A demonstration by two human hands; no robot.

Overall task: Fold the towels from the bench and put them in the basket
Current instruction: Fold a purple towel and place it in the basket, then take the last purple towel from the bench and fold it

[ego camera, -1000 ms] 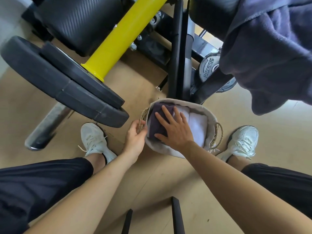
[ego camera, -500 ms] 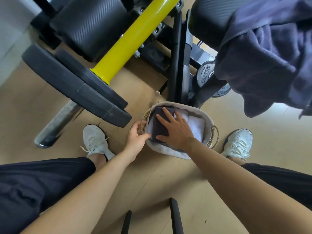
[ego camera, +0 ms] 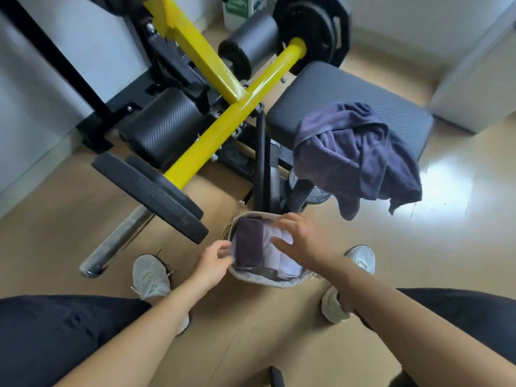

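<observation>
A small grey fabric basket (ego camera: pixel 272 282) stands on the floor between my feet. Inside it lie a folded dark purple towel (ego camera: pixel 249 244) on the left and folded white towels (ego camera: pixel 284 263) on the right. My left hand (ego camera: pixel 213 262) pinches the basket's left rim. My right hand (ego camera: pixel 303 240) hovers over the basket's right side with its fingers spread and holds nothing. A crumpled navy towel (ego camera: pixel 360 156) hangs over the front edge of the black padded bench (ego camera: pixel 329 96).
A yellow bar (ego camera: pixel 223 129) with black weight plates (ego camera: pixel 150 191) juts out left of the basket. Black foam rollers (ego camera: pixel 164 129) and the bench's frame stand behind it. My white shoes (ego camera: pixel 150 275) flank the basket on the tan floor.
My right hand lifted off the dark towel and moved right, above the white towels. My head tilted up, bringing the bench and the whole navy towel into view.
</observation>
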